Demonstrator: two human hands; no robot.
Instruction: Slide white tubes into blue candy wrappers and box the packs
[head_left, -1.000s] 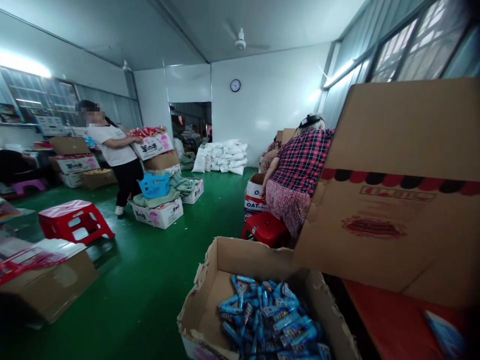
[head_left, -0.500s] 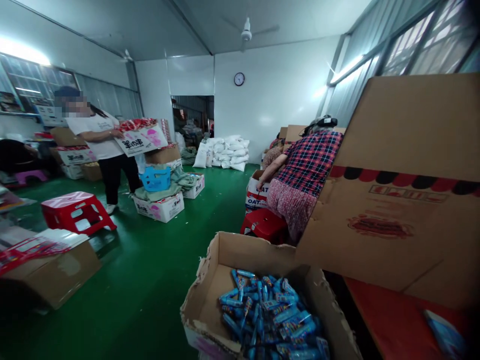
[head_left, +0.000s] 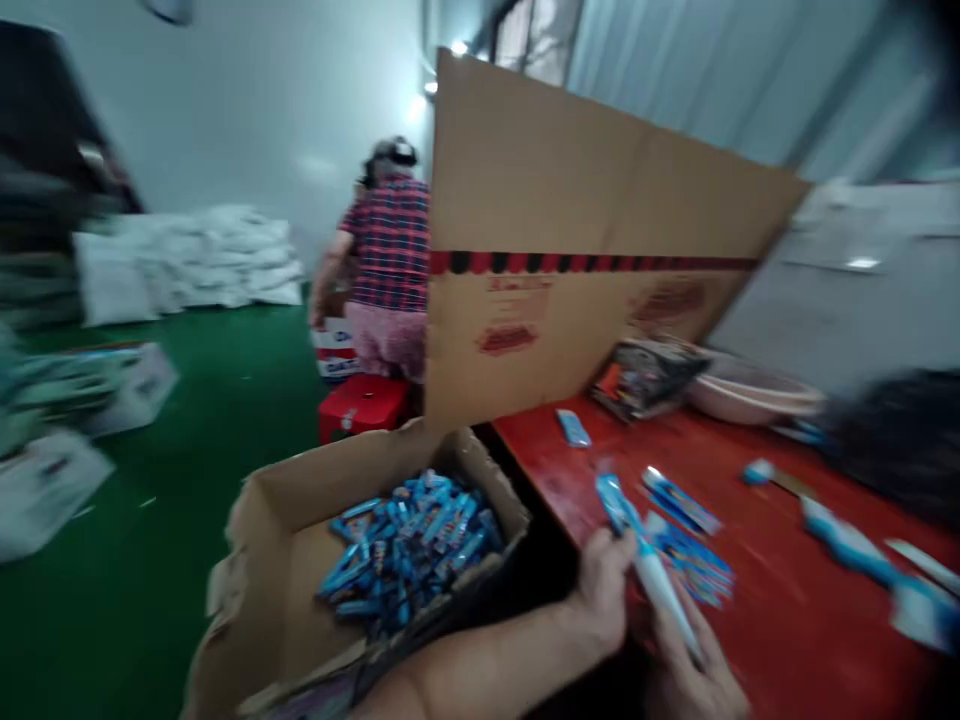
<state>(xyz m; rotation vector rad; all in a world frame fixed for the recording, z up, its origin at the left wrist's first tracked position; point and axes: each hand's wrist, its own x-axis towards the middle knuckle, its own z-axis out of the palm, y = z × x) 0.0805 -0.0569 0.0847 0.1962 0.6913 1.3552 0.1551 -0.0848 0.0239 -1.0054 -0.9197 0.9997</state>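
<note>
At the edge of a red table [head_left: 787, 640], my left hand [head_left: 604, 585] is closed with its fingers at the upper blue part of a slim blue-and-white packet [head_left: 654, 575]. My right hand [head_left: 694, 665] grips the paler lower end of the same packet, which tilts up to the left. Blur hides its exact kind. Flat blue printed packets [head_left: 694, 560] lie on the table just beyond my hands. Left of my forearm, an open cardboard box [head_left: 289, 480] holds many small blue packets [head_left: 412, 545].
A tall cardboard panel [head_left: 555, 200] stands along the table's far-left side. On the table are a dark printed bag [head_left: 645, 375], a pale basin [head_left: 750, 390] and a black bag [head_left: 900, 450]. A person in a checked shirt [head_left: 390, 240] bends beyond a red stool [head_left: 364, 405].
My view has swung right and down toward the red table. Both my hands have come into sight with the slim packet. The person carrying a box has left the view.
</note>
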